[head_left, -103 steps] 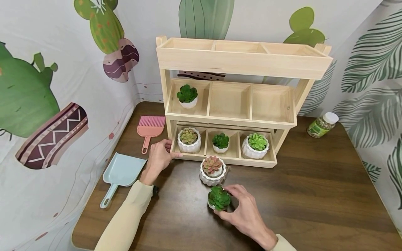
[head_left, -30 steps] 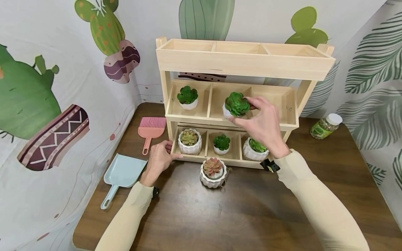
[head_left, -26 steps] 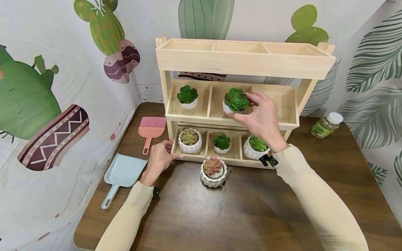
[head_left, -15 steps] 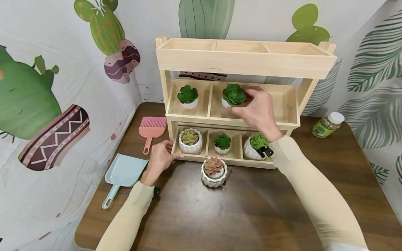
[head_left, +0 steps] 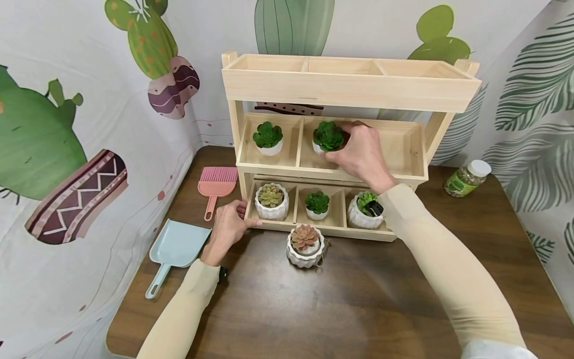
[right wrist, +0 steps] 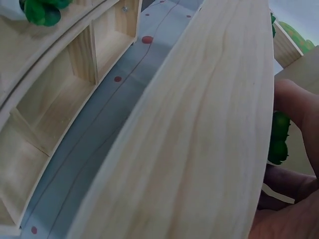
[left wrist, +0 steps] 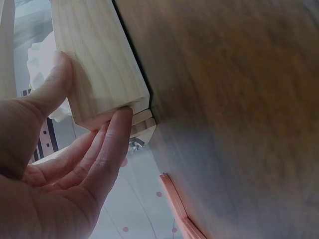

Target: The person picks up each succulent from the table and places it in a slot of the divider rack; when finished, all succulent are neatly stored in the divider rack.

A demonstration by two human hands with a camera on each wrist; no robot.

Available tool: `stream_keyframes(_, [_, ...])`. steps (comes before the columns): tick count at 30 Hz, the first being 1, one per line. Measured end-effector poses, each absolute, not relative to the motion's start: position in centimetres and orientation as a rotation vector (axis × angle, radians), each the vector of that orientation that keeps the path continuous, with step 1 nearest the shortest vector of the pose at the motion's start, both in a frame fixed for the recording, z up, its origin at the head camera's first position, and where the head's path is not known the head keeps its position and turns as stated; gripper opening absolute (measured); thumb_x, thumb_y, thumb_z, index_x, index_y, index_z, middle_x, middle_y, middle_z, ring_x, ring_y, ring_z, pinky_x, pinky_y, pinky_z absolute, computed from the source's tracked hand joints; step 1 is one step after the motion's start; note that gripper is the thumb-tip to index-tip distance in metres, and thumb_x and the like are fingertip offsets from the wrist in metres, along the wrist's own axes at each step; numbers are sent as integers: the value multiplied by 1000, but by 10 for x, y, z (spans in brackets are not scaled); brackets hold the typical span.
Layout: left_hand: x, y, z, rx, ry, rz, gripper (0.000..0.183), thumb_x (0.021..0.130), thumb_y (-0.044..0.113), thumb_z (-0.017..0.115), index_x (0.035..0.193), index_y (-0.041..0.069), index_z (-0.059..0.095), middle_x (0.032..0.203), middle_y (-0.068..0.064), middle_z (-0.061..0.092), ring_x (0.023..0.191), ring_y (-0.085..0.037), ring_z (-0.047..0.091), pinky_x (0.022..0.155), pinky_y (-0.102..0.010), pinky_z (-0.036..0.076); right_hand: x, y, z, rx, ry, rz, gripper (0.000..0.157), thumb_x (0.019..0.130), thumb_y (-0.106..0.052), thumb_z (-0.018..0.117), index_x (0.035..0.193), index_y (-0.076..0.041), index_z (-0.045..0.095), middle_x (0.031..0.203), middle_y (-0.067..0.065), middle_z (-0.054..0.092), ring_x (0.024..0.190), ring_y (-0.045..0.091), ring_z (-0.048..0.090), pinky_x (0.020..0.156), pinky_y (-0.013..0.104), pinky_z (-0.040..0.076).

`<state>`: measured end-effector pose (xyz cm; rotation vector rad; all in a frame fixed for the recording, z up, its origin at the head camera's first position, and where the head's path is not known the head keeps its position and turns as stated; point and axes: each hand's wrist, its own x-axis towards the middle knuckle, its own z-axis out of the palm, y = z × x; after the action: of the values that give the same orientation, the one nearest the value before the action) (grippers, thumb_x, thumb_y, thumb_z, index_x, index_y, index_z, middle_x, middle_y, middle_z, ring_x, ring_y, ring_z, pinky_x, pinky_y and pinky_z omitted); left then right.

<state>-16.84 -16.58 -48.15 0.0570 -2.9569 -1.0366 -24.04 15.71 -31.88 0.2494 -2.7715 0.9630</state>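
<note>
In the head view my right hand (head_left: pixel 360 149) pinches a dark green potted succulent (head_left: pixel 328 135) inside the middle compartment of the wooden shelf's (head_left: pixel 347 89) middle tier. Its white pot sits low, behind the front board; in the right wrist view that board hides most of the plant, and only some green leaves (right wrist: pixel 279 139) show. My left hand (head_left: pixel 229 222) grips the left end of the bottom tier. Thumb over the front board (left wrist: pixel 99 59) and fingers against its end show in the left wrist view. Another green succulent (head_left: pixel 268 135) stands in the compartment to the left.
The bottom tier holds a yellowish succulent (head_left: pixel 271 199), a small green one (head_left: pixel 317 204) and a bright green one (head_left: pixel 364 212). A pink succulent (head_left: pixel 305 244) stands before the shelf. A dustpan (head_left: pixel 177 244) and brush (head_left: pixel 217 187) lie left; a jar (head_left: pixel 467 178) stands right.
My right hand has lifted the dark green succulent from the table into the middle tier's centre compartment, lately easing it left and down. My left hand has stayed at the shelf's corner.
</note>
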Motion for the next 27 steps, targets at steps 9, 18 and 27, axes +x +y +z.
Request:
stream_keyframes(9, [-167,-166,-480,45,-2947,-1041,65,76,30,102,125,-2,74,109,-18,83,101,-31,79,92,-50,60,-245,154,-314,260,-2812,934,69,82,-28,94,141,-1,71,139,23,75,134,44,65,121,55,47])
stream_keyframes(18, [-167,-166,-481,49,-2947,-1041,64,76,30,102,123,-2,75,108,-17,83,100,-31,79,91,-50,60,-246,149,-315,214,-2893,859,63,83,-30,93,133,4,73,132,27,77,128,46,67,117,55,51])
stream_keyframes(27, [-167,-166,-481,49,-2943,-1042,64,75,31,102,123,-2,75,109,-18,83,101,-31,79,92,-50,60,-245,147,-309,163,-2931,915,63,85,-29,92,136,3,71,130,25,76,124,42,68,114,54,53])
